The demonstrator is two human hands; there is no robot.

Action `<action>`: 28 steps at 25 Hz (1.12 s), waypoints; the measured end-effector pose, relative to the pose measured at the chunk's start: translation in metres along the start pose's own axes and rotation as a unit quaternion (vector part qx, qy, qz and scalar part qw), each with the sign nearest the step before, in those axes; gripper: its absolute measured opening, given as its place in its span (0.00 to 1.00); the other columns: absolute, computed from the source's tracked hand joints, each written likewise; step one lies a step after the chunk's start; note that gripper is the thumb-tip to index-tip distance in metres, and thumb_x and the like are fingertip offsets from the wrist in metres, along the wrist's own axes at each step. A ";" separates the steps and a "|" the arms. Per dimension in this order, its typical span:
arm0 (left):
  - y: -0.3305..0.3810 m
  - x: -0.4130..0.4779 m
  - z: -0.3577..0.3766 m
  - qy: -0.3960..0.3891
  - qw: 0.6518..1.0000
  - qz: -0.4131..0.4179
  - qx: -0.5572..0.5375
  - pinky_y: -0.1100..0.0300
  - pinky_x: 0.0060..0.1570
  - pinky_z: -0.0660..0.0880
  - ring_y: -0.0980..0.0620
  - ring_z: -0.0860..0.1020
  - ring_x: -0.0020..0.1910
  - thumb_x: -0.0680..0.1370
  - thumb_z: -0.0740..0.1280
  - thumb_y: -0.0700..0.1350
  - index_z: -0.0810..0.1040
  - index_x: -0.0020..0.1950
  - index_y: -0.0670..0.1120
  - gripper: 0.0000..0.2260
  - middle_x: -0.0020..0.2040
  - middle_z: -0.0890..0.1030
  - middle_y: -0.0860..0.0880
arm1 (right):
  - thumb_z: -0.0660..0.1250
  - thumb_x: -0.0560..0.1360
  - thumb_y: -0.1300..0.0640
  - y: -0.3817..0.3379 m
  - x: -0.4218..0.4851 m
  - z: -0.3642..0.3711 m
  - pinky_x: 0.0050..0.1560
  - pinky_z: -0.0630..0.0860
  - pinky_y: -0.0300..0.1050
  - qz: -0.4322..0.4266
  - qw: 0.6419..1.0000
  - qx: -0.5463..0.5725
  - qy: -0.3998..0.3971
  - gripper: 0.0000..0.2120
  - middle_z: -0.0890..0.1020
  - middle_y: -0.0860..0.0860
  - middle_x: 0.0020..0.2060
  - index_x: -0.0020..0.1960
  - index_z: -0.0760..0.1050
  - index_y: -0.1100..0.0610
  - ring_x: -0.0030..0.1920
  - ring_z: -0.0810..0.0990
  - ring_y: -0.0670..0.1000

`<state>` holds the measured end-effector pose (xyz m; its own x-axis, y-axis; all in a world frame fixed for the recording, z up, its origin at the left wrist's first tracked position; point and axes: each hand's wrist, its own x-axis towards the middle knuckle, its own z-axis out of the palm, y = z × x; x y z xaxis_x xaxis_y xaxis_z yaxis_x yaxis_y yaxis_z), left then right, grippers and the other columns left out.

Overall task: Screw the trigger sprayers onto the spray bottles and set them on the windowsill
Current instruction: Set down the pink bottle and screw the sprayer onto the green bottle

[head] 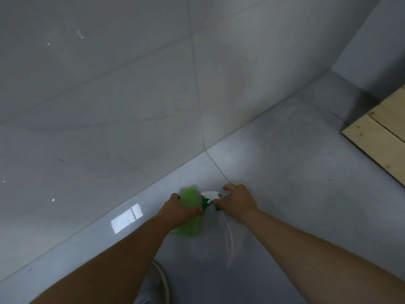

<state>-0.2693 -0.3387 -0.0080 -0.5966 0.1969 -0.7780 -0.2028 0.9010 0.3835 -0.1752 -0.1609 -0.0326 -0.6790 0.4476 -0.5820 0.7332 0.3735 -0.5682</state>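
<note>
Two bare hands meet low in the centre of the frame above a grey tiled floor [285, 172]. Left hand [177, 210] is wrapped around a translucent green plastic spray bottle [190, 199], blurred. Right hand [237, 201] is closed on a white and green trigger sprayer [210, 195], its pale dip tube [230, 235] trailing downward. Light wooden boards [381, 137] lie at the right edge.

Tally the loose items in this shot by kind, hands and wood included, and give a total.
Green spray bottle: 1, held in the left hand
Trigger sprayer: 1, white and green, held in the right hand, its dip tube trailing down
Hands: 2
Wooden boards: 1 stack, at the right edge
Total: 5
</note>
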 end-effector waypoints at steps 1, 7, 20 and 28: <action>-0.001 0.001 0.002 -0.001 1.000 0.001 -0.003 0.55 0.50 0.74 0.45 0.77 0.57 0.69 0.78 0.58 0.65 0.75 0.43 0.42 0.67 0.76 0.41 | 0.76 0.66 0.44 0.001 0.002 0.004 0.57 0.75 0.45 0.000 1.000 -0.025 0.007 0.34 0.76 0.58 0.64 0.67 0.73 0.58 0.59 0.78 0.56; 0.000 -0.005 0.011 -0.008 1.000 0.022 -0.018 0.54 0.52 0.77 0.46 0.78 0.56 0.69 0.79 0.57 0.66 0.75 0.45 0.40 0.66 0.77 0.42 | 0.77 0.65 0.51 0.000 0.003 0.010 0.33 0.66 0.41 0.006 1.000 -0.023 0.000 0.17 0.81 0.54 0.45 0.46 0.75 0.57 0.42 0.75 0.50; 0.099 -0.094 -0.014 -0.036 0.974 0.208 -0.079 0.73 0.31 0.75 0.60 0.81 0.40 0.70 0.81 0.46 0.74 0.62 0.51 0.25 0.49 0.82 0.52 | 0.77 0.67 0.63 -0.005 -0.079 -0.167 0.43 0.81 0.48 -0.005 0.969 0.232 0.090 0.07 0.82 0.57 0.39 0.41 0.79 0.57 0.38 0.82 0.52; 0.177 -0.229 -0.057 -0.018 0.928 0.372 -0.002 0.63 0.46 0.77 0.55 0.80 0.49 0.70 0.81 0.49 0.71 0.71 0.54 0.33 0.58 0.79 0.50 | 0.72 0.73 0.64 -0.057 -0.204 -0.302 0.46 0.81 0.48 -0.123 0.908 0.362 0.168 0.05 0.81 0.57 0.44 0.45 0.76 0.59 0.44 0.81 0.53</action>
<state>-0.2130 -0.2460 0.2666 -0.5473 0.7760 -0.3135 0.2510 0.5095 0.8230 -0.0673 -0.0282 0.2945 -0.6801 0.6916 -0.2431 0.2605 -0.0820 -0.9620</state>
